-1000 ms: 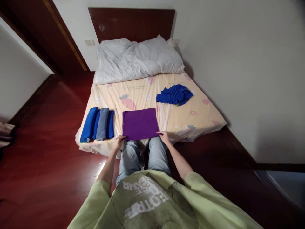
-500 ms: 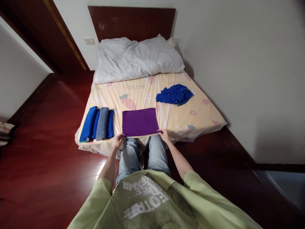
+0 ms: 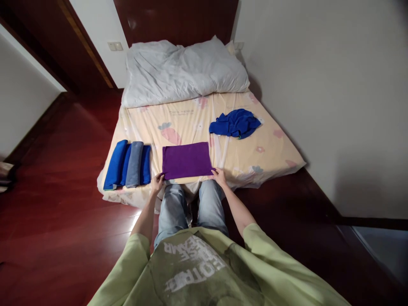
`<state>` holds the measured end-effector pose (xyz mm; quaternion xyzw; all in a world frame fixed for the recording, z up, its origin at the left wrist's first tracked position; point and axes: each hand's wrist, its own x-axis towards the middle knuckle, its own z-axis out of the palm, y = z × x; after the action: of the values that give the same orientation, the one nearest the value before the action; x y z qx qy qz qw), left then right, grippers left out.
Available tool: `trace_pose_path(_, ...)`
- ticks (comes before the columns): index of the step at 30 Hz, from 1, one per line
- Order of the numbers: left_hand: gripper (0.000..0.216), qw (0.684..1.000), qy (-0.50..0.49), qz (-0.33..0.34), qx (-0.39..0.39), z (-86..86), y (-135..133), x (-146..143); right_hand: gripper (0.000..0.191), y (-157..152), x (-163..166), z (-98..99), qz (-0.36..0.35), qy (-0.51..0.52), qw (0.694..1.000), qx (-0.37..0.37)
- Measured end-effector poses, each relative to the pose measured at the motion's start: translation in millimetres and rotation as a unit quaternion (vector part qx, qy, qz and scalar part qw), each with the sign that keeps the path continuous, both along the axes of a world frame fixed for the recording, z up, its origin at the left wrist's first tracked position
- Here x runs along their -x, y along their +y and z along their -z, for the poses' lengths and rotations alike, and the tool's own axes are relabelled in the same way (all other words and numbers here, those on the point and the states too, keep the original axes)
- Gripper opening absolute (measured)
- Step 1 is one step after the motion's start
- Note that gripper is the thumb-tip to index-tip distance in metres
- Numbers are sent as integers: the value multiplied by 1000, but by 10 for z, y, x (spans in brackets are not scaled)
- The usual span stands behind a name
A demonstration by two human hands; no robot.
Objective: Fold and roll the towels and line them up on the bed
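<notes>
A purple towel [image 3: 186, 160] lies flat on the near edge of the bed [image 3: 242, 157]. My left hand [image 3: 157, 183] pinches its near left corner. At the near right corner my right hand [image 3: 219, 176] grips the same towel. Left of it lie three rolled towels [image 3: 128, 164], two blue with a grey one between them. A crumpled blue cloth [image 3: 235, 123] sits farther back on the right.
A white pillow [image 3: 183, 70] lies at the head of the bed against a dark headboard [image 3: 175, 21]. A white wall runs along the right side. Dark red wooden floor [image 3: 57, 191] surrounds the bed, with a doorway at the left.
The near edge of the purple towel has moved away from me, so the towel looks shorter. Both hands moved forward with it. The camera tipped slightly.
</notes>
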<state>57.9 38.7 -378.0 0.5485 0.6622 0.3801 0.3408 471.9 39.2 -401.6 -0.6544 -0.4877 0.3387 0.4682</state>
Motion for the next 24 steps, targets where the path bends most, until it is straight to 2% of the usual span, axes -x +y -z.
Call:
trace_pose_path(6,38,999,6,-42,7,82,113,-17,41,72,20,0,30,15,999,-1)
trace_pose_path(13,42,995,-13,-99,30,191,123,-51,46,201,-30,167,69,34,997,10)
trace_pose_path(24,40,991,-15,-120,48,254,161,-47,44,218,-73,293,79,37,996,24)
